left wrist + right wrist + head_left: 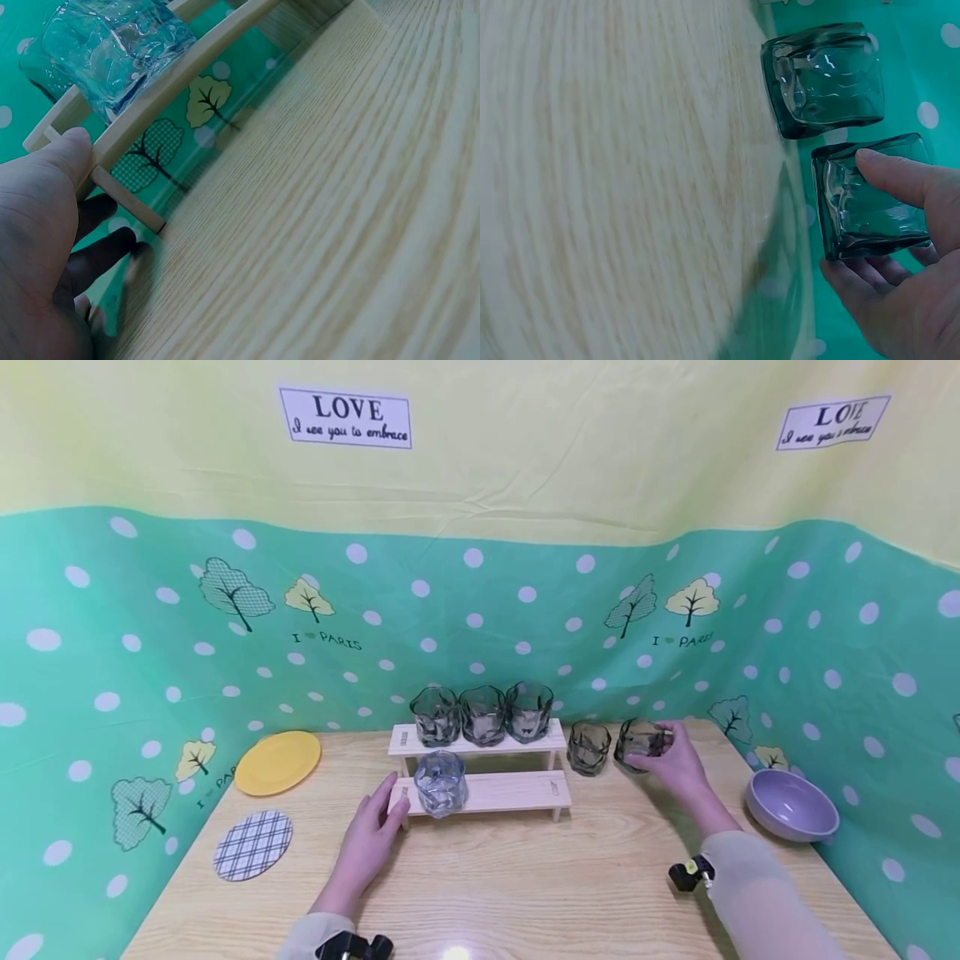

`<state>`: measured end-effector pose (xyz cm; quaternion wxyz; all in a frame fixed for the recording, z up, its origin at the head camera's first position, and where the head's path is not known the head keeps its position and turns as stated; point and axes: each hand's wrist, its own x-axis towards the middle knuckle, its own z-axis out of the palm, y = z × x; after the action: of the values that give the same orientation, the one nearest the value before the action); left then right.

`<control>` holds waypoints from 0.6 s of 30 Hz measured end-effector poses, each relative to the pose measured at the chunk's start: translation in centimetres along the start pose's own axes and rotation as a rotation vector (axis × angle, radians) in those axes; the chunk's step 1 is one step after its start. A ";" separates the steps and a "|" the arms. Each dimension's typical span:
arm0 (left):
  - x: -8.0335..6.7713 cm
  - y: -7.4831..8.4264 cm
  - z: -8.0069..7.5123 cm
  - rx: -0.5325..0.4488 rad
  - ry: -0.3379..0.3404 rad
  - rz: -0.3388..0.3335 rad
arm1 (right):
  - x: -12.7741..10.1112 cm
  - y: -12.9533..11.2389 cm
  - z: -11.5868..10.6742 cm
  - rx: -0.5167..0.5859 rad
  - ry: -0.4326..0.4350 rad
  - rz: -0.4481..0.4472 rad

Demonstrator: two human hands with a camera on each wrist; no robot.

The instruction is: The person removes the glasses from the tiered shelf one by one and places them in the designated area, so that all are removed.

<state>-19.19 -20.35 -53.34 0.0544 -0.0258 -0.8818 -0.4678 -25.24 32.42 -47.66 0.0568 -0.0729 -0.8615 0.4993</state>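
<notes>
A smoky grey glass (637, 745) is gripped by my right hand (678, 760), the thumb on its near side and the fingers around the far side. In the right wrist view this tumbler (870, 199) stands upright at the table's back edge. Just left of it is a second grey glass (588, 748). My left hand (371, 827) holds the left end of the lower step of a two-tier wooden rack (510, 791), its thumb (73, 146) against the front corner. A clear bluish glass (441, 785) stands on that step, close to the left hand.
Three grey glasses (483, 717) stand in a row on the rack's upper tier. A yellow plate (277, 763) and a checked round coaster (253, 845) lie at the left. A purple bowl (792, 806) sits at the right, beside the green dotted cloth (900, 777).
</notes>
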 end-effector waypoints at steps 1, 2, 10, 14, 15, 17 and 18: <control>0.0 0.0 0.0 -0.001 -0.001 -0.002 | 0.0 0.1 0.1 0.000 0.000 0.001; 0.0 0.0 0.0 -0.002 -0.002 -0.002 | 0.0 0.1 0.1 0.000 0.001 0.004; -0.1 0.1 -0.1 0.002 0.005 0.006 | 0.4 0.5 0.8 0.005 -0.011 0.017; 0.0 0.0 -0.1 0.004 0.005 0.004 | 0.4 0.5 1.1 -0.011 -0.021 0.020; -0.1 0.0 -0.1 0.003 0.004 0.004 | 0.4 0.6 1.2 -0.015 -0.020 0.021; 0.0 0.1 -0.1 0.001 -0.002 0.003 | 0.4 0.7 1.3 -0.016 -0.017 0.021; 0.0 0.1 -0.1 0.000 -0.005 0.000 | 0.3 0.7 1.3 -0.016 -0.016 0.020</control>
<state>-19.14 -20.38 -53.15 0.0523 -0.0268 -0.8820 -0.4677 -25.74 31.73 -48.91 0.0446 -0.0780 -0.8652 0.4933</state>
